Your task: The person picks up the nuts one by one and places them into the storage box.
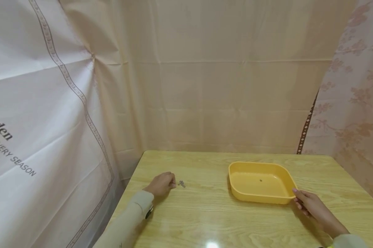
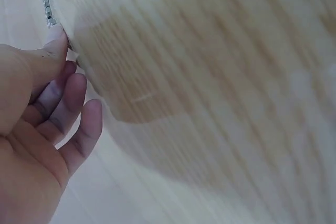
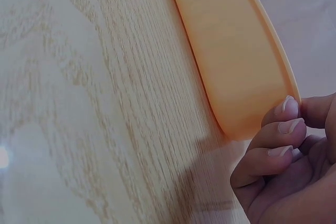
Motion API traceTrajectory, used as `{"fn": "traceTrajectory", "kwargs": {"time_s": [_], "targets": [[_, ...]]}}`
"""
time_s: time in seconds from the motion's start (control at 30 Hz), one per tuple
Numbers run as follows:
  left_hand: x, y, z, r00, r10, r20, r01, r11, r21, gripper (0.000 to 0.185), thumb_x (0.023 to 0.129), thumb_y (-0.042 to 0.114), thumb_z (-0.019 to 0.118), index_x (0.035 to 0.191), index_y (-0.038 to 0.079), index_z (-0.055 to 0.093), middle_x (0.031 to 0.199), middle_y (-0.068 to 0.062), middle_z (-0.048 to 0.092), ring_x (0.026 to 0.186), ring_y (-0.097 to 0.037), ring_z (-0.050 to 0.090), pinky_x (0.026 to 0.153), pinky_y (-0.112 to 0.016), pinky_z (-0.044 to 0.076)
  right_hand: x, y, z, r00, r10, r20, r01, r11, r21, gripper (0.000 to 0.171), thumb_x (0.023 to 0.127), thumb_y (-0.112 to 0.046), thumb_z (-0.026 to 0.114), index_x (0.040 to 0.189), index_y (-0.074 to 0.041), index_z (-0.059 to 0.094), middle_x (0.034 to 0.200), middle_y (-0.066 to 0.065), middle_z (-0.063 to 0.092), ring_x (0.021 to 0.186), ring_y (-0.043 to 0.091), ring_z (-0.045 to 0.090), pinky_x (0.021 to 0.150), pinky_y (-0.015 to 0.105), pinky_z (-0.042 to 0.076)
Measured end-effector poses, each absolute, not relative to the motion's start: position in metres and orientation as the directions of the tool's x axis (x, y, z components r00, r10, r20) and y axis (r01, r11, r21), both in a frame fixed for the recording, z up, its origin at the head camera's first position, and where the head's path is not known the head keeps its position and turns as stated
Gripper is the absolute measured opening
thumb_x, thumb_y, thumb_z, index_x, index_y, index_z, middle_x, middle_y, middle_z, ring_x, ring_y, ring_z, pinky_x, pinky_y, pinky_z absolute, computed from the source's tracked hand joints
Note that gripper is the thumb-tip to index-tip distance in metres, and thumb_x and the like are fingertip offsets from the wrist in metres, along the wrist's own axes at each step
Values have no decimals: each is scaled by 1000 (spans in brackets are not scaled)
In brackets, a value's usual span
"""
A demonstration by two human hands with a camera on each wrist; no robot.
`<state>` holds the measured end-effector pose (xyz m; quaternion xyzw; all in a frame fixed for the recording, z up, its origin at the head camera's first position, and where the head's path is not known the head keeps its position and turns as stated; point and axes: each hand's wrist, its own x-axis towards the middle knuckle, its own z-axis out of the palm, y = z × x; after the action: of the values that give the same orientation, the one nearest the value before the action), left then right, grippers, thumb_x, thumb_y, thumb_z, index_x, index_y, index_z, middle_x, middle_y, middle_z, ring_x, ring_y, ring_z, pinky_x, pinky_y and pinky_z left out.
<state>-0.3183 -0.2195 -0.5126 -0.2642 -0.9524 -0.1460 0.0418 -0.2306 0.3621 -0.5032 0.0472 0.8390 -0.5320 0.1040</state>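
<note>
Head view shows a wooden table (image 1: 205, 213) with a person's two hands on it. The left hand (image 1: 161, 184) rests knuckles up near the table's left edge, fingers curled loosely under. Just beyond its fingertips lies a small cluster of metal bits (image 1: 181, 184), close to the hand but, from this view, not clearly touching. In the left wrist view a short row of the bits (image 2: 47, 8) sits just past the tip of the forefinger (image 2: 56, 38), which seems to meet its near end; the other fingers are bent together and hold nothing.

A yellow tray (image 1: 285, 181) stands to the right on the table, well apart from the bits. A single dark speck (image 1: 260, 180) lies on its floor. The right hand (image 1: 310, 205) is at the tray's near right corner. In the right wrist view the fingertips (image 3: 286, 109) press on the tray (image 3: 236, 51) rim at that corner, and the thumb comes in from the other side, so the hand pinches the rim.

Curtains (image 1: 223, 75) hang round the table.
</note>
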Motion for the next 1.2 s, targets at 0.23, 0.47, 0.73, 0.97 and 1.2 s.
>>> {"fn": "traceTrajectory", "kwargs": {"time_s": [0.23, 0.47, 0.73, 0.97, 1.2], "targets": [[-317, -220, -509, -867, 491, 86, 497, 839, 222, 10, 94, 19, 75, 90, 12, 68, 86, 4, 63, 81, -14, 62, 73, -31, 55, -232, 362, -502, -966, -41, -257, 215, 430, -877, 52, 110, -53, 38, 91, -8, 53, 75, -2, 50, 58, 8, 42, 53, 24, 43], [-315, -224, -503, -838, 546, 17, 535, 815, 222, 13, 100, 18, 69, 92, 7, 67, 86, 2, 62, 77, -13, 58, 71, -30, 54, -232, 362, -501, -964, -42, -264, 220, 432, -875, 53, 110, -54, 37, 92, -7, 53, 75, -2, 50, 59, 9, 43, 54, 25, 43], [-317, -227, -501, -817, 572, -71, 542, 805, 241, 20, 106, 20, 59, 93, 6, 64, 85, 2, 59, 73, -10, 50, 69, -29, 51, -232, 363, -502, -968, -45, -247, 205, 429, -880, 52, 109, -54, 38, 90, -8, 53, 74, -2, 50, 57, 8, 43, 52, 24, 43], [-315, -226, -501, -794, 606, -49, 577, 777, 250, 15, 106, 15, 59, 97, 6, 64, 91, 0, 63, 81, -14, 58, 75, -29, 53, -230, 360, -502, -973, -16, -232, 203, 425, -882, 50, 110, -50, 39, 92, -6, 53, 72, -3, 49, 55, 8, 42, 50, 23, 43], [-313, -226, -502, -738, 673, 53, 671, 723, 166, 6, 104, 4, 58, 101, 6, 63, 96, -2, 64, 91, -20, 63, 82, -30, 55, -229, 360, -503, -977, -33, -211, 178, 417, -891, 48, 111, -48, 38, 89, -7, 53, 71, -3, 49, 54, 7, 41, 49, 23, 43]]}}
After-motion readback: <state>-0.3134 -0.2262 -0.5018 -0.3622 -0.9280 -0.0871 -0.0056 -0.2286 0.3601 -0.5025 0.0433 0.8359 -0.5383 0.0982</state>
